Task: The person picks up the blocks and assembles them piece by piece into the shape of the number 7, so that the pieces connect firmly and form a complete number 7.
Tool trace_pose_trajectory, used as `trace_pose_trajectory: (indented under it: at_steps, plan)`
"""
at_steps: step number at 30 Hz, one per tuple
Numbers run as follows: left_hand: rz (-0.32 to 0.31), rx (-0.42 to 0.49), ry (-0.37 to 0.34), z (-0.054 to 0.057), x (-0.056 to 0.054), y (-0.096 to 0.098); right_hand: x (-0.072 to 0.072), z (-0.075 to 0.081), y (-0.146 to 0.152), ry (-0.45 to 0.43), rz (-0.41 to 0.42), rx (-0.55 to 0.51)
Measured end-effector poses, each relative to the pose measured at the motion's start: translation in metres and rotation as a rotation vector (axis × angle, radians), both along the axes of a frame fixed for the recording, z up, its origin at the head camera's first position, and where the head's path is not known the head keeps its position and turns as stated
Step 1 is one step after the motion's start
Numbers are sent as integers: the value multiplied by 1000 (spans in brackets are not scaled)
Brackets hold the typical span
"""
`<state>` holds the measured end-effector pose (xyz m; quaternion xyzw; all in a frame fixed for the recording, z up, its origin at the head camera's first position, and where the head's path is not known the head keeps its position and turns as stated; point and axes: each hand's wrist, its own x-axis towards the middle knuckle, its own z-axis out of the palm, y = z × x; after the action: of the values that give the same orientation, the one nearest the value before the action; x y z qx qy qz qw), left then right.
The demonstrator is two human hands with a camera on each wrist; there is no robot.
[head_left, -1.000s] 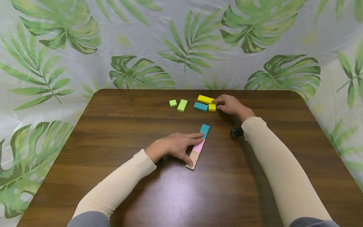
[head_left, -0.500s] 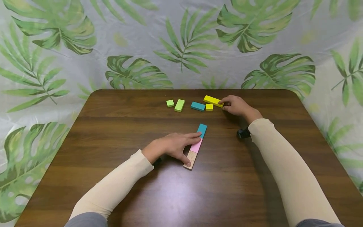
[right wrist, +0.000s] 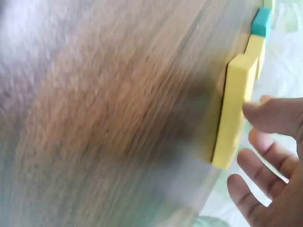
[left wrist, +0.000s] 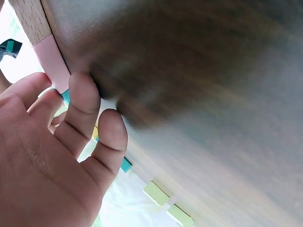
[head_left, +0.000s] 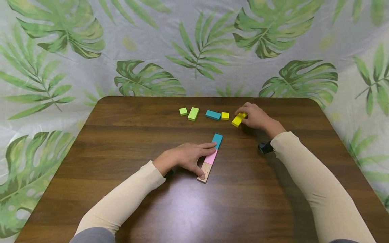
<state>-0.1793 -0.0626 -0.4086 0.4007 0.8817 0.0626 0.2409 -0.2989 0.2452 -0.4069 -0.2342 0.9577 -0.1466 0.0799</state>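
Note:
A row of flat blocks lies end to end in the head view: a blue block (head_left: 217, 138), a pink block (head_left: 210, 159) and a bare wood block (head_left: 206, 168). My left hand (head_left: 186, 157) rests over this row, thumb on the wood block and fingertips near where pink meets blue. At the far right, my right hand (head_left: 254, 116) pinches a long yellow block (head_left: 237, 120), set at a slant close over the table. In the right wrist view the thumb lies along the long yellow block (right wrist: 233, 111), with the other fingers loosely bent behind.
Left of the right hand stand a small yellow block (head_left: 225, 116) and a blue block (head_left: 213, 115). Further left are a green block (head_left: 193, 114) and a small green block (head_left: 183, 111). A leaf-print cloth (head_left: 152, 79) hangs behind the brown table (head_left: 127, 135).
My right hand has drawn the long yellow block rightward, away from the blue and small yellow blocks, and turned it so its near end points toward me. The left hand stays on the row.

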Motion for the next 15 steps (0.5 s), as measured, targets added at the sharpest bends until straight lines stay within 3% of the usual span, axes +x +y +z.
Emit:
trace_pose_trajectory:
  at_steps: [7, 15]
  plan:
    - [-4, 0, -2, -2, 0, 1, -6, -7, 14, 30, -30, 22]
    - [3, 4, -4, -1, 0, 0, -12, -6, 9, -28, -11, -35]
